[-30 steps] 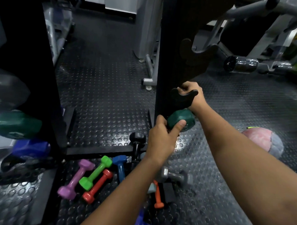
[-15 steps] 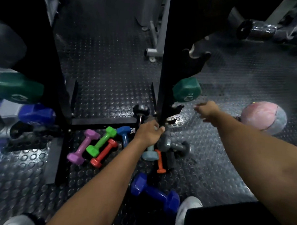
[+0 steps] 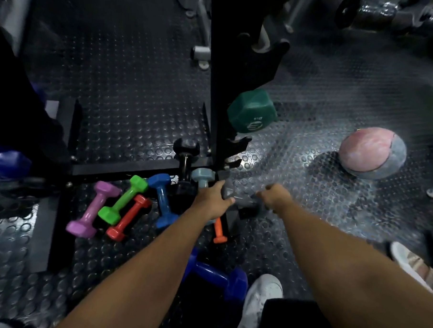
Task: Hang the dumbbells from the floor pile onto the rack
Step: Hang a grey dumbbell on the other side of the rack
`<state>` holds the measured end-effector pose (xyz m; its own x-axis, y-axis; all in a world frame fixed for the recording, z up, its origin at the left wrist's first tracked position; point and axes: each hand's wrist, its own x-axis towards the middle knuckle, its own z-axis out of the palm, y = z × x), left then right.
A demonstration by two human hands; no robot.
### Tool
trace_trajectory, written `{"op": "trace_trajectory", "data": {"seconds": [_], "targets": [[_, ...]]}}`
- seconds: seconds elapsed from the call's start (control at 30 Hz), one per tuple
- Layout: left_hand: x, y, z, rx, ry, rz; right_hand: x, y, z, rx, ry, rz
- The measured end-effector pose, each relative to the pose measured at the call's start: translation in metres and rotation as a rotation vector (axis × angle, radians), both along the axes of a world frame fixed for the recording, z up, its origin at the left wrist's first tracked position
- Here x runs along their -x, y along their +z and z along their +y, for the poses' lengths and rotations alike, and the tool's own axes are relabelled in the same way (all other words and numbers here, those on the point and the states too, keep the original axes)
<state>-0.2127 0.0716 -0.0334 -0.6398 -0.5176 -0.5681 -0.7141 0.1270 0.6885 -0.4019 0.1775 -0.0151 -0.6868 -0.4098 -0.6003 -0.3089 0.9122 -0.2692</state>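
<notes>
Both hands reaching into floor pile: left hand (image 3: 212, 201) fingers spread, right hand (image 3: 274, 197) blurred, grip unclear; grey metal dumbbell (image 3: 243, 202) looks heavy, slick, so grab mid-handle.

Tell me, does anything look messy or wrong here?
Yes. Small dumbbells lie jumbled on the floor by the rack; only the dark green dumbbell hangs there. The green dumbbell rests crosswise on its neighbours.

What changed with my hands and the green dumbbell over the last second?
Both hands let go of the green dumbbell, now hanging on the rack, and dropped to the floor pile. Left hand and right hand reach for the grey dumbbell. The coloured dumbbells stayed put.
</notes>
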Motion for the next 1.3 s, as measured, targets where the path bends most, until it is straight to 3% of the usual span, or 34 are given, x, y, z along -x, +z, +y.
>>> {"op": "trace_trajectory", "data": {"seconds": [0.27, 0.67, 0.87, 1.3], "targets": [[0.011, -0.018, 0.001, -0.006, 0.015, -0.038, -0.014, -0.045, 0.011, -0.001, -0.216, -0.052], [-0.008, -0.016, -0.005, -0.073, 0.081, 0.026, -0.033, -0.033, 0.018, 0.073, -0.395, 0.052], [-0.026, 0.032, -0.009, -0.036, 0.114, 0.104, -0.051, 0.019, 0.017, 0.204, -0.366, 0.151], [-0.068, 0.189, 0.000, 0.140, 0.199, 0.530, -0.087, 0.192, 0.025, 0.639, -0.336, 0.381]]}}
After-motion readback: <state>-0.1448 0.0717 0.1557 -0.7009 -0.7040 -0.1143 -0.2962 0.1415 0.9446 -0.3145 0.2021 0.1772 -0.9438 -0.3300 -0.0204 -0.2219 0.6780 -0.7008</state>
